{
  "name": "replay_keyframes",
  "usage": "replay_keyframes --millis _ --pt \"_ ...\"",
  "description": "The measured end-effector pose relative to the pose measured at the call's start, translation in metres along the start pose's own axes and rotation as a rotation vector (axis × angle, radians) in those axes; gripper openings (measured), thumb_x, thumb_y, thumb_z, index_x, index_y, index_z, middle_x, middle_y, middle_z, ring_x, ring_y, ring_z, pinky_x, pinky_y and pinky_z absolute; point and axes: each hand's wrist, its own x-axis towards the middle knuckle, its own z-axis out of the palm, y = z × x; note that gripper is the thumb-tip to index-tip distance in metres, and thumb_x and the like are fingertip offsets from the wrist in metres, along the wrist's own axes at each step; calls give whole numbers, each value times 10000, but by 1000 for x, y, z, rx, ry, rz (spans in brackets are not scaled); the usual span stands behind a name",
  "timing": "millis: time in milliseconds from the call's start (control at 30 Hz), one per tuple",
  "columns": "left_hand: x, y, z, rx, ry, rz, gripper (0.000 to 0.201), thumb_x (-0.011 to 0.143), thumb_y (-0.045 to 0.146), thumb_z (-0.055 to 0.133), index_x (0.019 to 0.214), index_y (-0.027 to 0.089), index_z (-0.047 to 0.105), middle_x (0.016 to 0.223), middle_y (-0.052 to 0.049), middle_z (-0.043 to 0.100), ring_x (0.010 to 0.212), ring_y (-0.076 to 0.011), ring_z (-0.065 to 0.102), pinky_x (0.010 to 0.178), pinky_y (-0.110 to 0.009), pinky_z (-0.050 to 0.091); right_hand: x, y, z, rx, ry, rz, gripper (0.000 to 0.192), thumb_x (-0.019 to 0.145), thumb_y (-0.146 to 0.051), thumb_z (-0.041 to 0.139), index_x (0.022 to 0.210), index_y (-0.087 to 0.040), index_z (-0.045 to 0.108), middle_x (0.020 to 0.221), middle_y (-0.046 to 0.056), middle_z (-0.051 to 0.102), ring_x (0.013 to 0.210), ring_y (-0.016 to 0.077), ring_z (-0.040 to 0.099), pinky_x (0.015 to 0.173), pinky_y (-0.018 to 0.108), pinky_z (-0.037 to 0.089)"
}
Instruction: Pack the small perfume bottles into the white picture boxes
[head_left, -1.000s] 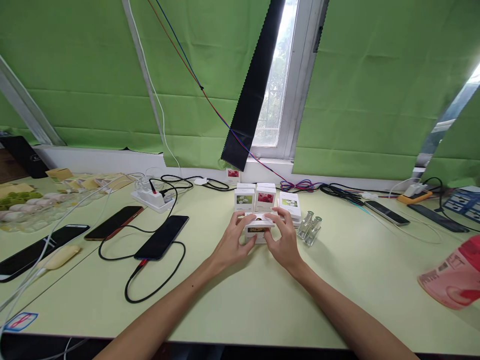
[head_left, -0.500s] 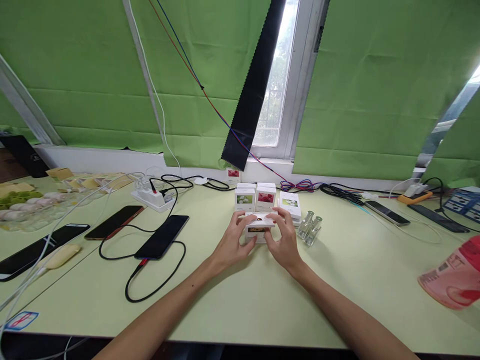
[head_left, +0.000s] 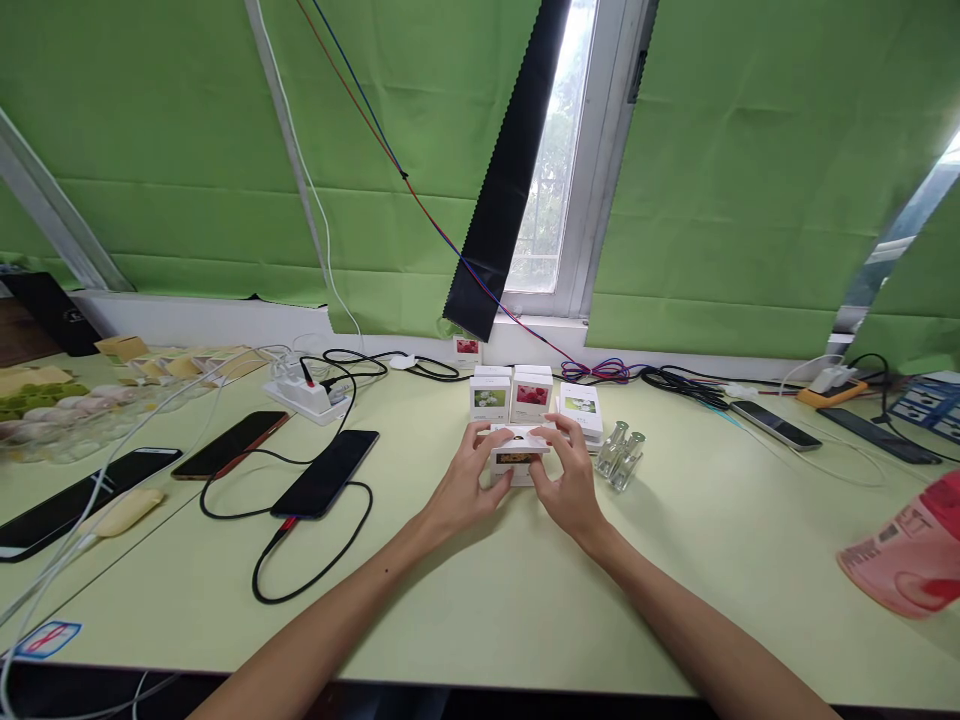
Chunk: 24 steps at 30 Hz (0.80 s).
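Currently both hands close on one small white box point(head_left: 516, 459) at the middle of the desk point(head_left: 480, 590), just in front of a row of three like boxes point(head_left: 533, 396). Left hand point(head_left: 466, 492) grips its left end, fingers curled over the top edge; right hand point(head_left: 570, 484) grips the right end, fingers laid across the lid. Two glass vials point(head_left: 621, 452) stand just beside the right hand. Judged by its look, the box is thin card: light, stiff along the edges, liable to dent if pinched on a face. Hold is best taken at the two ends, as now. Whether it is full cannot be told. Phones point(head_left: 326, 474) on cables lie well apart to the left.
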Motion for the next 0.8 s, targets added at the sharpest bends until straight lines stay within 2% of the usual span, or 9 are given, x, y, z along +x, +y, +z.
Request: replay_keyframes --millis 400,567,800 --pt "1 -1 1 28 27 24 468 875 110 604 1308 267 525 1284 -98 488 1190 -239 624 999 -395 562 1 1 0 -8 -4 4 337 821 -60 524 1090 -229 635 1284 121 529 1264 279 541 1002 463 512" --pt "1 1 1 69 60 40 473 857 98 618 1296 259 544 1328 -109 486 1216 -251 618 1003 -395 564 1 0 0 -17 1 3 334 823 -66 536 1091 -235 641 1281 118 540 1258 284 553 994 470 520" --pt "0 4 2 65 107 49 440 860 117 630 1273 253 570 1369 -121 437 1093 -234 672 954 -422 591 0 0 -1 -1 -1 -11 324 831 -71 556 1097 -233 647 1316 128 547 1269 284 552 980 463 530"
